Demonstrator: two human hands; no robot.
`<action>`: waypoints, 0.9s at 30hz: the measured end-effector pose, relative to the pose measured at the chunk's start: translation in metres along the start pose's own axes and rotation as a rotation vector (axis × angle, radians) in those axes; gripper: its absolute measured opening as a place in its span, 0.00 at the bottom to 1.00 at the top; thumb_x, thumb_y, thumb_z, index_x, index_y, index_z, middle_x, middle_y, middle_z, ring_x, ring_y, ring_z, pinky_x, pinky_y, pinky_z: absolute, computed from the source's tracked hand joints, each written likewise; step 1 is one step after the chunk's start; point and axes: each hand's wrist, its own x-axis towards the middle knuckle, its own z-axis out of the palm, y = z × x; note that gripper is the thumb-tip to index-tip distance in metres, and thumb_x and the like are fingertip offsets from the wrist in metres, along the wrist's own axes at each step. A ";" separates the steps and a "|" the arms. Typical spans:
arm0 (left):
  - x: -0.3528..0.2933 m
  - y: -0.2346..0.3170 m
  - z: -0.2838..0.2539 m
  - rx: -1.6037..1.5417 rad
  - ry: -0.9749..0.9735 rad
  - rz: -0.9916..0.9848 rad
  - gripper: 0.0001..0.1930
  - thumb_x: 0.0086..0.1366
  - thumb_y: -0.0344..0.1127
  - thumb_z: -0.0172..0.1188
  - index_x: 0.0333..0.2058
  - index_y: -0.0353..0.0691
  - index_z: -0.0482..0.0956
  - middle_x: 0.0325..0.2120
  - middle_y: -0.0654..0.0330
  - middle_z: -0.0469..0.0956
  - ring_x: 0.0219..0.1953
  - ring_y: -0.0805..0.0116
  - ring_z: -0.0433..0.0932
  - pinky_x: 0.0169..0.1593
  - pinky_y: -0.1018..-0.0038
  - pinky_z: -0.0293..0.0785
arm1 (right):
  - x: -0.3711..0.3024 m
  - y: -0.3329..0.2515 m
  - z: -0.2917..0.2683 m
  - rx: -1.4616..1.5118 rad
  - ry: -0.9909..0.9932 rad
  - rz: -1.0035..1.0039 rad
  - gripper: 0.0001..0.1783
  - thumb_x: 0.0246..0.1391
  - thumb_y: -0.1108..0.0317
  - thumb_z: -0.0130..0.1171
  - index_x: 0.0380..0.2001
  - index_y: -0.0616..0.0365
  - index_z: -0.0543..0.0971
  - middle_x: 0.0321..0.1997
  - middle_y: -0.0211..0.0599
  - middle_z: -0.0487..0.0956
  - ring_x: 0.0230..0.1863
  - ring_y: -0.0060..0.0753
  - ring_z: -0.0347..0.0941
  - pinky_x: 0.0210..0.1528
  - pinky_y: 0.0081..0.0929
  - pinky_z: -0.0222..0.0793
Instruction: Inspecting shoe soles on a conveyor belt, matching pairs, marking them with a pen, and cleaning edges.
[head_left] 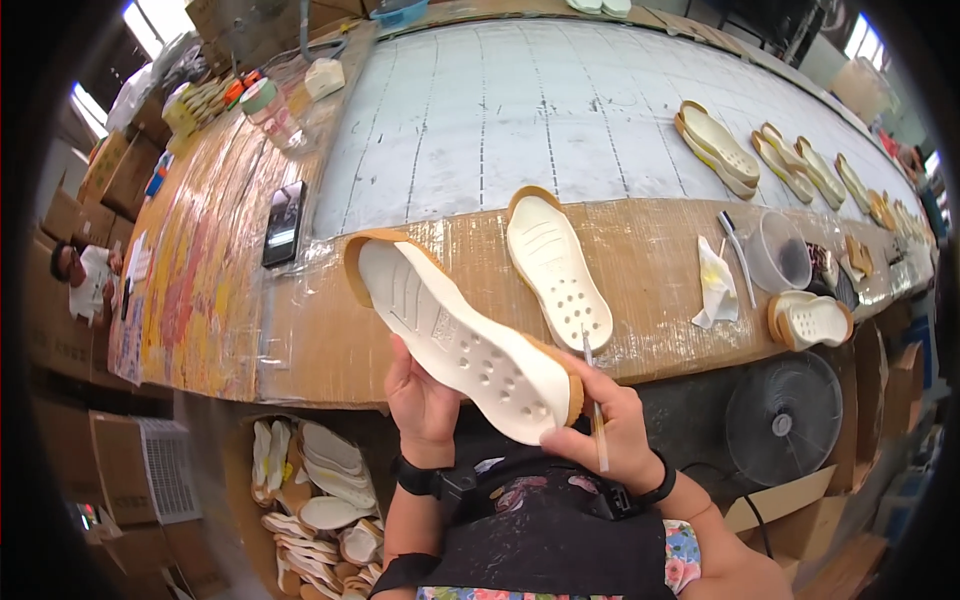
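A white shoe sole with a tan rim (455, 340) is held up in front of me, tilted, its dimpled inner face turned upward. My left hand (422, 400) supports it from below at the middle, fingers partly hidden behind it. My right hand (610, 425) grips the near end, thumb on the rim, and a thin brush (599, 430) also sits between its fingers. A second white sole (556, 265) lies on the cardboard-covered table edge just beyond, its lower end close to the brush tip.
More soles (715, 145) stand in a row at the right on the pale marked belt (450, 120). A clear plastic cup (778, 250), crumpled tissue (715, 285) and a phone (284, 224) lie on the table. Below are a fan (785, 425) and a box of soles (330, 460).
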 end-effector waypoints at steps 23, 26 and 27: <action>0.009 -0.058 0.056 0.975 0.016 0.091 0.26 0.55 0.33 0.58 0.52 0.38 0.61 0.49 0.54 0.65 0.45 0.65 0.69 0.44 0.71 0.70 | -0.011 0.042 -0.025 -0.017 0.037 0.055 0.32 0.42 0.60 0.63 0.50 0.63 0.67 0.41 0.43 0.76 0.41 0.31 0.73 0.43 0.23 0.67; 0.020 -0.081 0.028 1.363 0.009 0.288 0.08 0.61 0.30 0.49 0.35 0.34 0.74 0.33 0.55 0.74 0.34 0.67 0.73 0.34 0.76 0.72 | -0.042 0.031 -0.091 0.388 0.371 0.148 0.25 0.42 0.64 0.61 0.44 0.67 0.71 0.39 0.39 0.76 0.37 0.27 0.73 0.41 0.21 0.68; 0.021 -0.085 0.030 1.357 -0.010 0.271 0.08 0.61 0.30 0.49 0.35 0.34 0.74 0.33 0.55 0.74 0.34 0.67 0.73 0.34 0.76 0.72 | -0.060 0.019 -0.118 0.560 0.524 0.107 0.21 0.43 0.65 0.59 0.39 0.68 0.73 0.36 0.37 0.77 0.33 0.26 0.74 0.38 0.19 0.69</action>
